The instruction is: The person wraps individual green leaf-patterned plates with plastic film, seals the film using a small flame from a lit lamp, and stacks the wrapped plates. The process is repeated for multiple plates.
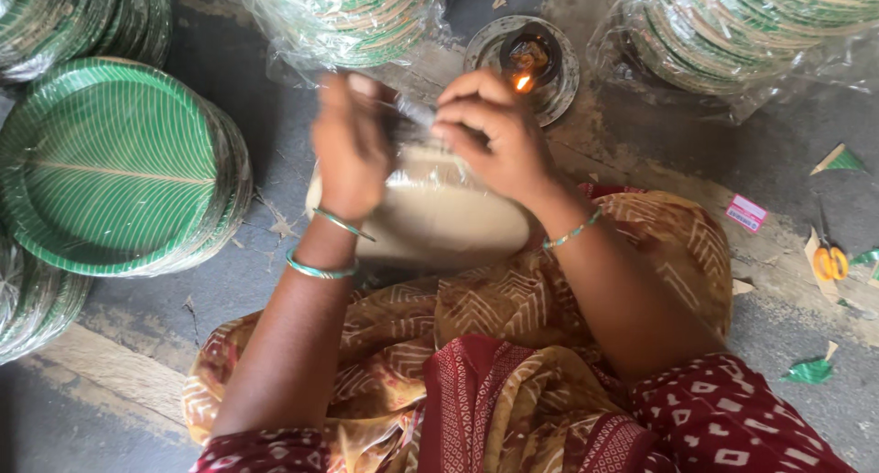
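I see a stack of paper plates (430,212) wrapped in shiny clear plastic resting on my lap, pale undersides up, and both hands pinch the bunched plastic at its top right beside the small flame (523,83), I think so the heat can melt the wrap closed. My left hand (352,143) and my right hand (490,130) are both closed tight on the crinkly wrap. The flame burns in a round metal dish (558,88) on the grey floor; around it sit green leaf-patterned plates (105,166), more bagged stacks (751,33), and orange scissors (830,260).
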